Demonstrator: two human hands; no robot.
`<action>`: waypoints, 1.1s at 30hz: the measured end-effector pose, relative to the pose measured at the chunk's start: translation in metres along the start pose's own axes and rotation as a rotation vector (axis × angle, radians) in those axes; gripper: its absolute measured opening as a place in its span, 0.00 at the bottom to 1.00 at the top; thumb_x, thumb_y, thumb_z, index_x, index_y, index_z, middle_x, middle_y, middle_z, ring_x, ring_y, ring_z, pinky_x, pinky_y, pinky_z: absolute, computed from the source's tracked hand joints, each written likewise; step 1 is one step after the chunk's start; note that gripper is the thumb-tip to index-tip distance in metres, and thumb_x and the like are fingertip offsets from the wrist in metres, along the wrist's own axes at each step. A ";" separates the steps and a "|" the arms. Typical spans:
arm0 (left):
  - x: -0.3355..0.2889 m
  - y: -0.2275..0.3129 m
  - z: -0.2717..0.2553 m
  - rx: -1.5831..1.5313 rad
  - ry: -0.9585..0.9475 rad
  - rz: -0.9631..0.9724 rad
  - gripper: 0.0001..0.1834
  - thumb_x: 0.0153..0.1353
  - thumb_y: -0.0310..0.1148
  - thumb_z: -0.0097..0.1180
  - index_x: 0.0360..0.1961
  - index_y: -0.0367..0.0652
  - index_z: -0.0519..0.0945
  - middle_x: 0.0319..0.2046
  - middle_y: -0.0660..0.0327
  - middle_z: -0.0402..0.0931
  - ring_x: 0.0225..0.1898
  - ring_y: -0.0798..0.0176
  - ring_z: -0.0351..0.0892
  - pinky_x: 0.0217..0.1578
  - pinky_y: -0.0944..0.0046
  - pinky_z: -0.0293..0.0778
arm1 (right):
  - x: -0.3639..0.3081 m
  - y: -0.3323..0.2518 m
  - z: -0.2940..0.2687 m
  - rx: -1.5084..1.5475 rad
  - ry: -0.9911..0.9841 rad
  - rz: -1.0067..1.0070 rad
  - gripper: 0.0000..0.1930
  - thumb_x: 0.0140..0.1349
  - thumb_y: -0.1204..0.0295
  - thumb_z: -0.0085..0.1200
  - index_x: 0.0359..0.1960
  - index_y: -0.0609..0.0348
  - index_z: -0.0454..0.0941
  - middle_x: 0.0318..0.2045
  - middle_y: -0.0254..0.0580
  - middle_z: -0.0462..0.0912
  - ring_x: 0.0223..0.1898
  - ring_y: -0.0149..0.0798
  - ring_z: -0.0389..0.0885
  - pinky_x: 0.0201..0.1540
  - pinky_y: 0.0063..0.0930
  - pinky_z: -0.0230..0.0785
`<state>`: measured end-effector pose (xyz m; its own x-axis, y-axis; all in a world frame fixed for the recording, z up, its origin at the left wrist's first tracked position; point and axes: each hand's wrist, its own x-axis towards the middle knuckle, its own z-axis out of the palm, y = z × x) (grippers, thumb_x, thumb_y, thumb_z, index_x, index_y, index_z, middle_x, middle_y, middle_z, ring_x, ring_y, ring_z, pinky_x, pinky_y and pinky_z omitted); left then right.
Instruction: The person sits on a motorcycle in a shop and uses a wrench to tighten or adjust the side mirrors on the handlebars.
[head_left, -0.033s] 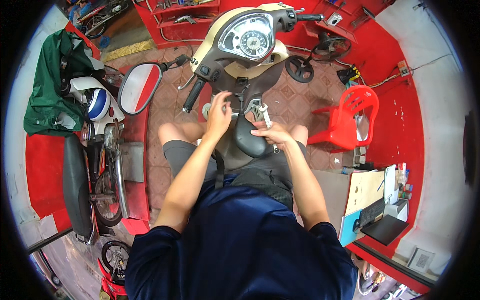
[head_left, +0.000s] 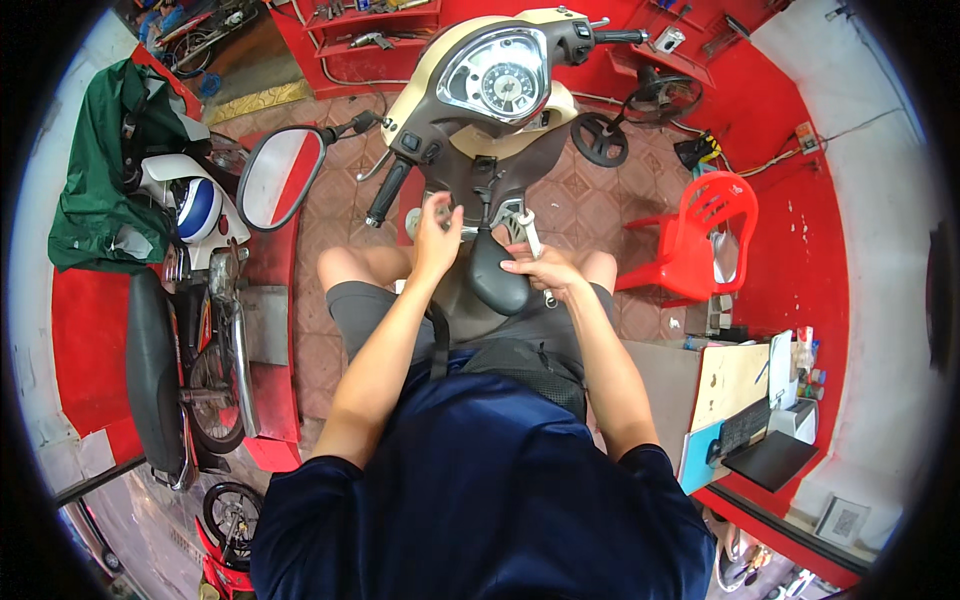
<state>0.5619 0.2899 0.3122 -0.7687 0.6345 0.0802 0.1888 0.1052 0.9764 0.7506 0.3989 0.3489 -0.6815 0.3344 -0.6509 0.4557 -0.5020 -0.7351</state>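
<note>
A black scooter mirror (head_left: 498, 275) lies over my lap, rounded back up, its stem pointing at the scooter. My right hand (head_left: 548, 272) holds its right side, thumb on the housing. The same hand also grips a silver wrench (head_left: 531, 232), one end sticking up past the fingers and the other showing below. Left of the mirror stem, my left hand (head_left: 437, 240) is raised with bent fingers apart and nothing seen in them. In front stands the cream and brown scooter (head_left: 430, 95), with its round speedometer (head_left: 507, 88) facing me.
Another mirror (head_left: 282, 175) extends from the scooter's left side. A red plastic chair (head_left: 700, 235) stands to the right, near a desk with a keyboard (head_left: 745, 425). At left are a parked motorbike (head_left: 150, 370) and a green cover (head_left: 105, 190). Tools lie on red shelves (head_left: 385, 22) behind the scooter.
The fingers of my left hand have curled a little more and shifted slightly. My right hand, the mirror and the wrench stay almost in place.
</note>
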 end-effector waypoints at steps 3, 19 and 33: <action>-0.001 -0.033 0.007 -0.013 -0.320 -0.391 0.25 0.61 0.39 0.61 0.55 0.35 0.73 0.50 0.48 0.77 0.47 0.56 0.81 0.47 0.64 0.75 | 0.029 0.033 -0.008 0.002 0.048 -0.057 0.30 0.52 0.71 0.69 0.55 0.61 0.67 0.36 0.33 0.79 0.18 0.19 0.63 0.15 0.16 0.46; -0.020 -0.109 0.020 0.196 -0.535 -0.377 0.27 0.54 0.36 0.68 0.52 0.33 0.77 0.45 0.49 0.81 0.46 0.60 0.80 0.46 0.64 0.74 | 0.019 0.051 -0.015 -0.245 0.255 -0.118 0.24 0.44 0.64 0.74 0.41 0.60 0.78 0.28 0.36 0.81 0.25 0.26 0.74 0.22 0.19 0.61; -0.052 -0.079 0.016 0.329 -0.759 -0.251 0.32 0.38 0.44 0.77 0.44 0.38 0.81 0.35 0.53 0.83 0.37 0.59 0.82 0.39 0.62 0.77 | 0.031 0.078 -0.004 -0.632 0.231 -0.188 0.11 0.49 0.71 0.70 0.33 0.59 0.82 0.23 0.33 0.80 0.25 0.26 0.75 0.30 0.24 0.68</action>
<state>0.5964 0.2610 0.2280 -0.2170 0.8903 -0.4004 0.3253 0.4527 0.8302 0.7670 0.3732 0.2704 -0.6740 0.5664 -0.4743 0.6359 0.1181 -0.7626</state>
